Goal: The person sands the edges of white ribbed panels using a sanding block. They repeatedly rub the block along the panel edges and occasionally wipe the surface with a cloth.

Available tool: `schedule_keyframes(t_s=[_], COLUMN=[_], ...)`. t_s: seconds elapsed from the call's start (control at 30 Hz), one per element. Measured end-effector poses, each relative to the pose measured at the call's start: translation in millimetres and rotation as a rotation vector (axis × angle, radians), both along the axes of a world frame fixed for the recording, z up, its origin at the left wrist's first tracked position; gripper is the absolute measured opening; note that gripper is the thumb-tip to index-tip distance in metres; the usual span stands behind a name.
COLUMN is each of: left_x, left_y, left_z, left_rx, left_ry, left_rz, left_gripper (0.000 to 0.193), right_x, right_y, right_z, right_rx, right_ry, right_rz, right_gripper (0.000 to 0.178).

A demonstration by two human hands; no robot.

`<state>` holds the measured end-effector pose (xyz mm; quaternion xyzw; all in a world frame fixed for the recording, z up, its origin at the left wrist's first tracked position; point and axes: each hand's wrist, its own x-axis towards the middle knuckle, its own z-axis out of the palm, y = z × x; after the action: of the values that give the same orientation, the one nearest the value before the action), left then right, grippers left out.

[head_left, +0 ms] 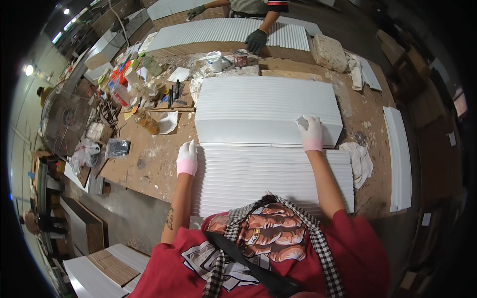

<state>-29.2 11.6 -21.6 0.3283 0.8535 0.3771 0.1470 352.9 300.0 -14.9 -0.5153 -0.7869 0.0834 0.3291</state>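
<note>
My left hand (187,158), in a white glove with a pink cuff, rests at the left end of the white strips. Its fingers point forward, stretched out, and hold nothing. In my right hand (312,133), gloved the same way, a small white piece (301,121) is pinched; I cannot tell if it is a pad or a folded sheet. It touches the smooth near band of a stack of white panels (248,126) whose far part shows fine ridges. Closer to me lies a row of long white strips (263,169), under my forearms.
Across the worktable (141,164), a person in dark gloves (256,40) leans over another row of white strips (223,35). Bottles (145,120), a white tub (214,61) and a fan (67,119) stand left and ahead. A rag (357,161) and long boards (397,159) lie right.
</note>
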Motion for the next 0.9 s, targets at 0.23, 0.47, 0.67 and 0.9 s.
schedule_keyframes(t_s=[0.23,0.47,0.67,0.9], left_x=[1.1,0.8,-0.3,-4.1], left_y=[-3.1,-1.1,-3.2,-3.0], left_z=[-1.0,1.2,-3.3,-4.9], left_rx=[0.013,-0.038,0.009,-0.032], left_ry=[0.048,-0.012,0.041,0.021], left_rz=[-0.019,0.008,-0.017,-0.036], left_gripper=[0.052,0.052,0.051,0.050], right_x=[94.4,180.9,120.6,67.3], right_y=[45.3,101.6,59.2,24.2], right_z=[-5.5,-18.7,-20.5,-10.5], right_rx=[-0.008,-0.038,0.017,-0.038], right_ry=[-0.054,0.124,0.073,0.005], right_rz=[-0.216,-0.335,-0.253,-0.167], right_gripper=[0.036,0.040,0.038,0.035])
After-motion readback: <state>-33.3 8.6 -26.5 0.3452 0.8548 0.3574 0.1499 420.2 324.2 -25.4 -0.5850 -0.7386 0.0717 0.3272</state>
